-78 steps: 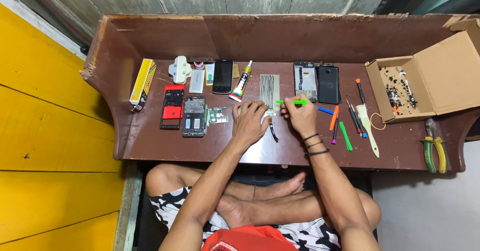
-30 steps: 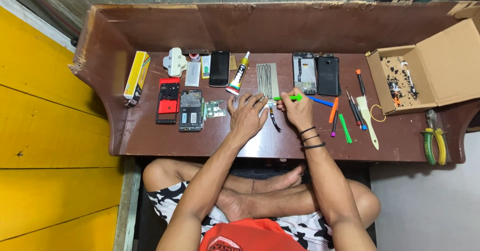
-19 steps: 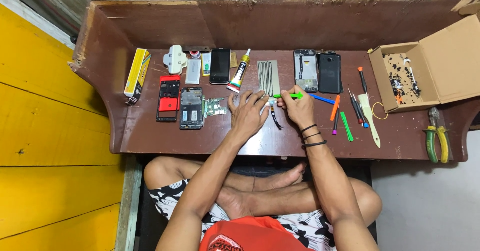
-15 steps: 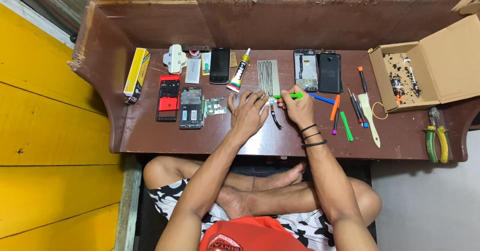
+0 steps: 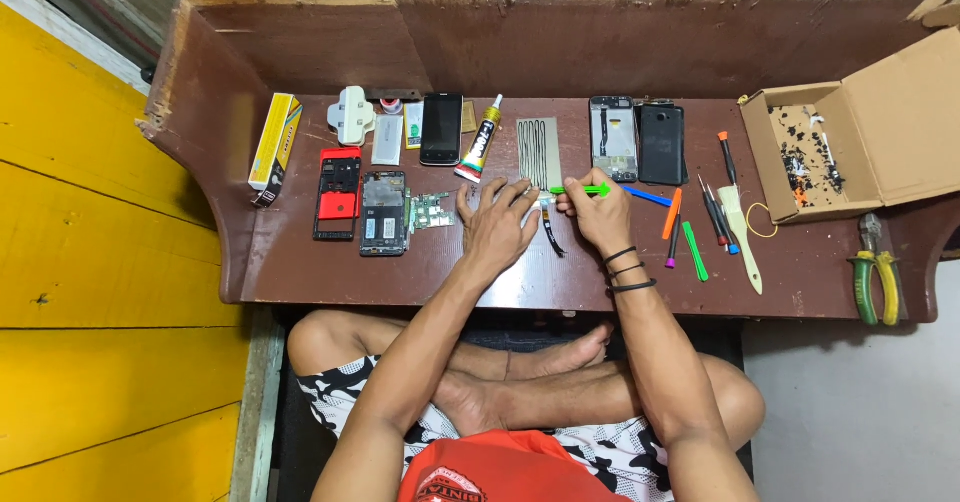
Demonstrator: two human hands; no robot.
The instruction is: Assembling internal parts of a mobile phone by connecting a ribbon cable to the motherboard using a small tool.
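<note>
on the brown bench (image 5: 300,272), the left hand (image 5: 497,227) lies flat with its fingers released and spread, pressing down beside a small part at the fingertips, too small to make out. the right hand (image 5: 598,212) has its fingers clenched around a green screwdriver (image 5: 580,190), whose tip points left toward the left fingertips. just above both hands lies a grey ribbed plate (image 5: 539,152). left of the left fingers lie a small circuit board (image 5: 431,210), an opened phone (image 5: 384,212) and a red phone frame (image 5: 339,192); farther left stands a long yellow box (image 5: 275,147). up and left, a glue tube (image 5: 480,140) with a yellow-and-red label. well right of the right fingers, an open cardboard box (image 5: 860,132) holds dark small parts.
</note>
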